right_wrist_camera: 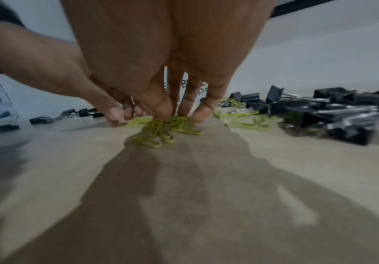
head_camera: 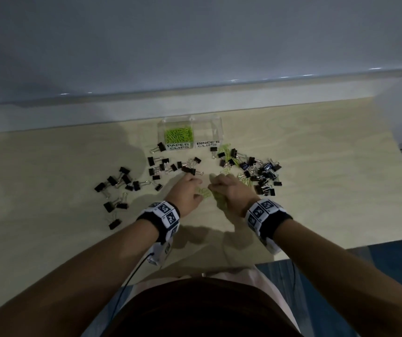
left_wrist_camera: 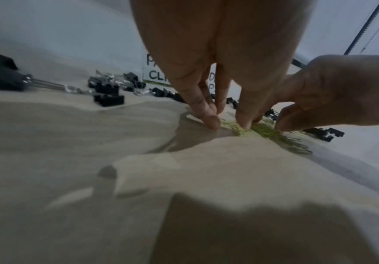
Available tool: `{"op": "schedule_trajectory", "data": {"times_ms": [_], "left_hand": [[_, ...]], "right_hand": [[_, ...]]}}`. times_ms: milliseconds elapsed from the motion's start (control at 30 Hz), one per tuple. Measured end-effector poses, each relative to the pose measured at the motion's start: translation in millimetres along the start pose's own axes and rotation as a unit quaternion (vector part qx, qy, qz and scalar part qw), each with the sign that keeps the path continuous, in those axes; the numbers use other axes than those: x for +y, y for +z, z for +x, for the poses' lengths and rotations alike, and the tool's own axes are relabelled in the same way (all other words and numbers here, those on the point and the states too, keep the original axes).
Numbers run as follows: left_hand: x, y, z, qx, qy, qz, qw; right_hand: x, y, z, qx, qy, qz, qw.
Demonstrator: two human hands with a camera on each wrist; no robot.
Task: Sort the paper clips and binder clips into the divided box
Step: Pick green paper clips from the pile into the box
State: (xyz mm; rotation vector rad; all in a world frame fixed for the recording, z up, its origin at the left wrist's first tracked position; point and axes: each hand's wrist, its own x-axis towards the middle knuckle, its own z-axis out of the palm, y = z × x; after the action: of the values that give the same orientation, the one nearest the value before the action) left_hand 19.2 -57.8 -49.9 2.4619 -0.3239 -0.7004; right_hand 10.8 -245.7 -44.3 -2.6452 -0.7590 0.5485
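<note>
A clear divided box (head_camera: pixel 192 118) stands at the back. Its left half, labelled PAPER CLIPS, holds green paper clips (head_camera: pixel 178 135); the half labelled BINDER CLIPS looks empty. A small pile of green paper clips (head_camera: pixel 207 194) (right_wrist_camera: pixel 161 130) (left_wrist_camera: pixel 270 134) lies between my hands. My right hand (head_camera: pixel 219 188) (right_wrist_camera: pixel 175 116) bunches thumb and fingertips on the top of this pile. My left hand (head_camera: pixel 196 188) (left_wrist_camera: pixel 227 121) points its fingers down, tips touching the table and the pile's left edge. Black binder clips (head_camera: pixel 168 165) lie just beyond the left hand.
More binder clips are scattered at the left (head_camera: pixel 122 181) and heaped at the right (head_camera: pixel 263 173) (right_wrist_camera: pixel 333 114), with loose green paper clips (head_camera: pixel 229 154) (right_wrist_camera: pixel 247 119) mixed in. The light wooden table (head_camera: pixel 49 166) ends at a near edge (head_camera: pixel 340 249); a wall rises behind the box.
</note>
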Motion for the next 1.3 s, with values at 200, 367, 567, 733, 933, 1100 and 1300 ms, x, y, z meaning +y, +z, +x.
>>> {"op": "schedule_trajectory", "data": {"times_ms": [200, 367, 567, 733, 933, 1100, 1300], "left_hand": [[20, 17, 7, 0.006, 0.037, 0.064, 0.997], [22, 21, 8, 0.073, -0.02, 0.088, 0.993], [35, 31, 9, 0.014, 0.006, 0.061, 0.998], [40, 28, 14, 0.03, 0.01, 0.047, 0.998], [41, 17, 18, -0.001, 0.052, 0.113, 0.992], [34, 6, 18, -0.031, 0.074, 0.198, 0.977], [15, -7, 13, 0.014, 0.054, 0.107, 0.993]], "right_hand": [[16, -6, -16, 0.033, 0.075, 0.035, 0.996], [5, -4, -12, 0.006, 0.107, 0.026, 0.994], [-4, -1, -12, 0.062, 0.121, 0.084, 0.987], [-2, -4, -13, 0.042, 0.147, 0.07, 0.986], [7, -14, -10, 0.016, 0.157, 0.084, 0.984], [17, -16, -1, 0.029, 0.248, 0.192, 0.949], [11, -58, 36, -0.046, 0.25, 0.286, 0.924]]}}
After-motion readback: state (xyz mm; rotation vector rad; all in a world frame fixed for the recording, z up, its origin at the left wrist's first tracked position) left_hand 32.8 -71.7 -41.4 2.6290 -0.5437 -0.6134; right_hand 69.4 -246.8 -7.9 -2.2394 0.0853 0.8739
